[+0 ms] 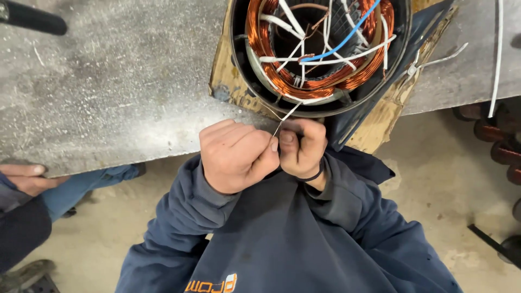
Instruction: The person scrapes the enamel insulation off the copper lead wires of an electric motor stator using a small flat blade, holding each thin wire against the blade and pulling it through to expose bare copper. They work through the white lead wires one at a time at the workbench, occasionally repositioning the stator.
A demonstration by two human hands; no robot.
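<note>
- the left hand (236, 157) is curled into a loose fist, knuckles up, its thumb and forefinger pressed together at the tip on a thin white cord (286, 116).
- the right hand (301, 146) sits touching the left, thumbnail showing, fingers folded shut around the same cord just beside the left fingertips; a thin black band (312, 176) circles its wrist.
- the thin white cord runs up and away from the pinched fingertips, slanting to the rim of a round black metal motor stator housing (325, 108) just beyond the knuckles.
- inside the housing, above the fingers, lie shiny copper wire windings (282, 78) in a ring, crossed by white sleeved leads (325, 58) and 1 blue insulated wire (347, 35).
- the housing rests on a torn piece of brown cardboard (225, 76) on a grey speckled workbench (119, 81), whose near edge passes right under both hands.
- a white cable tie (437, 59) lies on the bench, well to the right of the right hand's fingers.
- both forearms wear dark blue sweatshirt sleeves (190, 211), below the fingers toward the camera.
- far to the left of the left hand, another person's hand (24, 176) rests beside a leg in blue jeans (81, 187).
- a black rod-like handle (32, 19) lies at the bench's far left corner, well apart from the fingers.
</note>
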